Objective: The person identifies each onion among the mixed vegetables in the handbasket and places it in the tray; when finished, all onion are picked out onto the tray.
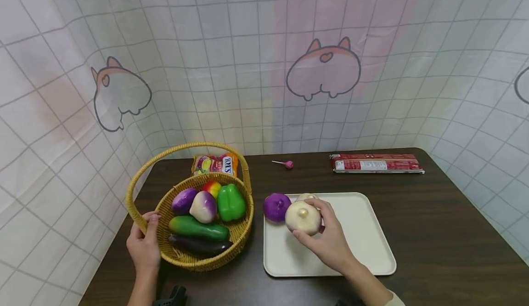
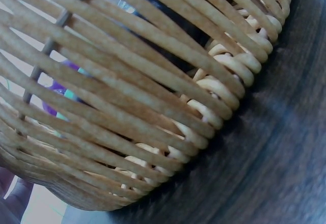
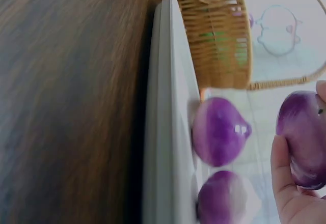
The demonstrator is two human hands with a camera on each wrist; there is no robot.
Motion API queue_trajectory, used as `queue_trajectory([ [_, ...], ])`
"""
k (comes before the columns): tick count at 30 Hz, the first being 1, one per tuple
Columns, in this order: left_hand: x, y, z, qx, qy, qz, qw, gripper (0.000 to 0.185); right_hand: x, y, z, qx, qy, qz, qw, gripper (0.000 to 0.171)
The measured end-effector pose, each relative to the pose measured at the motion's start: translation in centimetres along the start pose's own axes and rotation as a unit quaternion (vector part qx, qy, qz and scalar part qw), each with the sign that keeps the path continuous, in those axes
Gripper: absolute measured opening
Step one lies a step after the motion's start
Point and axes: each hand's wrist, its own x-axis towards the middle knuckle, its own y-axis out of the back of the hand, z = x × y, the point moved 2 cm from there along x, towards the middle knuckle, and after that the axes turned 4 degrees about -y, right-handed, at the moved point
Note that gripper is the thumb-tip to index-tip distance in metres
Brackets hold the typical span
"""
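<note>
My left hand (image 1: pixel 142 244) grips the left rim of the wicker basket (image 1: pixel 206 265), by the foot of its handle. Its weave (image 2: pixel 137 81) fills most of the left wrist view, with a bit of my fingers (image 2: pixel 18 198) at the lower left. My right hand (image 1: pixel 330 241) holds a toy turnip (image 1: pixel 303 218) above the cream tray (image 1: pixel 359 251), pale end up; its purple side (image 3: pixel 305 137) faces the right wrist camera. On the tray's far left sits a purple turnip (image 1: pixel 276 207). Another pale turnip (image 1: pixel 306 196) is mostly hidden behind the held one.
Inside the basket lie a green pepper (image 1: pixel 231 202), a cucumber (image 1: pixel 198 228), an eggplant (image 1: pixel 200 246), a white-and-purple turnip (image 1: pixel 204 207) and other toy produce. Behind stand a candy bag (image 1: pixel 215 164), a lollipop (image 1: pixel 285 163) and a long red packet (image 1: pixel 376 164). A patterned curtain (image 1: pixel 231 67) borders the table.
</note>
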Motion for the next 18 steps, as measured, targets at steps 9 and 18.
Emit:
queue_trajectory([
  [9,0.0,0.0,0.2,-0.002,0.001,0.0,1.0,0.027,-0.2,2.8,1.0,0.007,-0.034,0.048,0.998,0.068],
  [18,0.0,0.0,0.3,-0.004,-0.004,0.0,1.0,0.026,0.1,4.7,2.8,-0.023,-0.06,0.107,0.992,0.071],
])
